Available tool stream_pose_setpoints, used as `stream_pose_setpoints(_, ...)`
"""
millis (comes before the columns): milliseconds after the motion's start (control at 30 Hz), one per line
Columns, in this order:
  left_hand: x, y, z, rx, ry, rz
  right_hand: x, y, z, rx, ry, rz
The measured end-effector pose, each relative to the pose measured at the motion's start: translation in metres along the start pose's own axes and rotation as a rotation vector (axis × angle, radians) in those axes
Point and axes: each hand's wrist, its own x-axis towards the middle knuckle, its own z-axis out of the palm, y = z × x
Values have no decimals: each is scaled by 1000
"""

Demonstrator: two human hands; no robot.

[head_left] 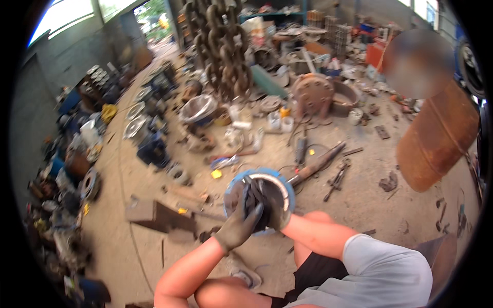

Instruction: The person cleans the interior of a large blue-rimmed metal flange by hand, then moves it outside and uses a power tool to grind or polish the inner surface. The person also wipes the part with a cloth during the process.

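Note:
Both my hands wear dark work gloves and meet over a round blue metal housing (291, 197) with a pale inner rim, on the floor in front of me. My left hand (240, 222) has its fingers closed against something dark, with the thumb toward the right hand. On the other side, my right hand (278, 211) bends inward, its fingers partly covered by the left. What lies between the gloves is dark and blurred; I cannot make out its kind. A rusty shaft (321, 163) lies just beyond the housing's right side.
Heavy chains (218, 49) hang ahead. A rusty bolted flange (312, 95) stands farther back, and a large rusty tank (436, 136) on the right. Left of me sits a metal box-shaped block (156, 215). Motor parts (153, 149) and scrap line the left side. A blurred round patch hides part of the upper right.

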Motion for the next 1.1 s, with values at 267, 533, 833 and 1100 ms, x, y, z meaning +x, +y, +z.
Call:
stream_pose_setpoints(267,-23,-30,-52,-1372,221,-548,8,104,103,-130,124,-149)
stream_pose_setpoints(533,-100,5,-4,-985,556,-271,-35,110,113,-384,161,-87)
stream_pose_setpoints(833,-107,-25,-13,-1599,285,-208,-57,119,109,-1474,196,-725)
stream_pose_setpoints(1100,-149,-31,20,-1802,607,-379,-37,126,77,-1273,285,-47)
